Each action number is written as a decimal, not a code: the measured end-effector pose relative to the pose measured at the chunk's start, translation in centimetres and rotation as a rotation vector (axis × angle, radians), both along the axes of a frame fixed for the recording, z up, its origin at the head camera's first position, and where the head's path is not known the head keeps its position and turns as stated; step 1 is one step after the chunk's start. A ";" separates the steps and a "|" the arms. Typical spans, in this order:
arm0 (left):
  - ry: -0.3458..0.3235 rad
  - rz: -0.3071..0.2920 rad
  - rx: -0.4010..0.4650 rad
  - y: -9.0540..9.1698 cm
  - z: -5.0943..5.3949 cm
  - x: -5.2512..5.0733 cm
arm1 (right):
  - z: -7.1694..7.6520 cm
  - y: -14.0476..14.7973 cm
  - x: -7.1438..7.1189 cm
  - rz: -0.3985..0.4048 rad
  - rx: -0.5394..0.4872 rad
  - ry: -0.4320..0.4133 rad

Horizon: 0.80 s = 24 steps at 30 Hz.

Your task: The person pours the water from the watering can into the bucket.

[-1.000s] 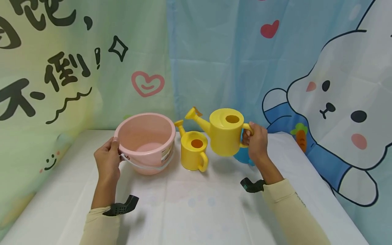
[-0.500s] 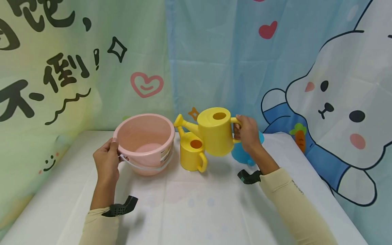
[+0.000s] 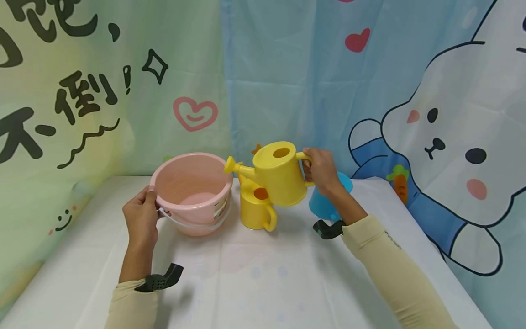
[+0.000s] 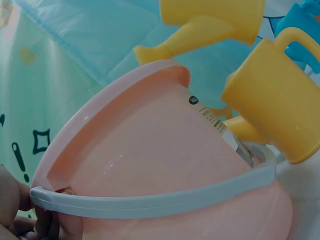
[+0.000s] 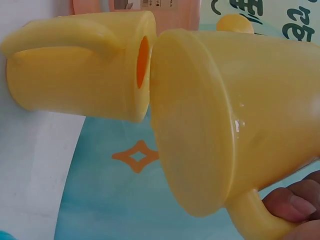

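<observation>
A pink bucket (image 3: 193, 183) with a pale handle (image 4: 150, 205) stands on the left of the table. My left hand (image 3: 140, 214) grips its left rim, thumb over the edge. My right hand (image 3: 322, 171) holds a large yellow watering can (image 3: 283, 178) by its handle, raised above the table and tilted toward the bucket. Its spout head (image 3: 231, 165) is near the bucket's right rim. Below and partly behind it, a smaller yellow watering can (image 3: 255, 211) stands upright beside the bucket. The right wrist view shows the large can's base (image 5: 192, 130) close to the small can (image 5: 80, 70).
A blue container (image 3: 324, 203) stands behind my right wrist, partly hidden. White cloth covers the table (image 3: 246, 283). A printed curtain (image 3: 271, 68) hangs right behind the table's back edge.
My right hand has carried the large watering can left and tipped its spout down toward the bucket, uncovering more of the blue container. My left hand stays on the bucket rim.
</observation>
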<state>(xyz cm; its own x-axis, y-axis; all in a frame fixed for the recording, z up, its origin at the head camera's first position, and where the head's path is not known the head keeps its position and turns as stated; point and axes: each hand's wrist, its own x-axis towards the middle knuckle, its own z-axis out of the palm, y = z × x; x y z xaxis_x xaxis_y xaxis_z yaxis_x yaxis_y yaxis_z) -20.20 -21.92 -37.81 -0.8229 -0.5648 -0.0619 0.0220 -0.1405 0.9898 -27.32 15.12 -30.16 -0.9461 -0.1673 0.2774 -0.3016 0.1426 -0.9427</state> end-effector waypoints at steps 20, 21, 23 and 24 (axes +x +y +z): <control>-0.026 -0.004 -0.019 -0.1 0.0 -0.1 | 2.5 -1.9 -0.7 0.067 0.177 0.031; -0.027 -0.002 -0.019 -0.1 0.0 -0.1 | 2.5 -2.1 -0.7 0.070 0.186 0.032; -0.025 0.000 -0.021 -0.1 0.0 -0.1 | 2.5 -2.3 -0.7 0.078 0.209 0.030; -0.023 0.001 -0.019 -0.1 0.0 -0.1 | 2.5 -2.4 -0.8 0.081 0.217 0.029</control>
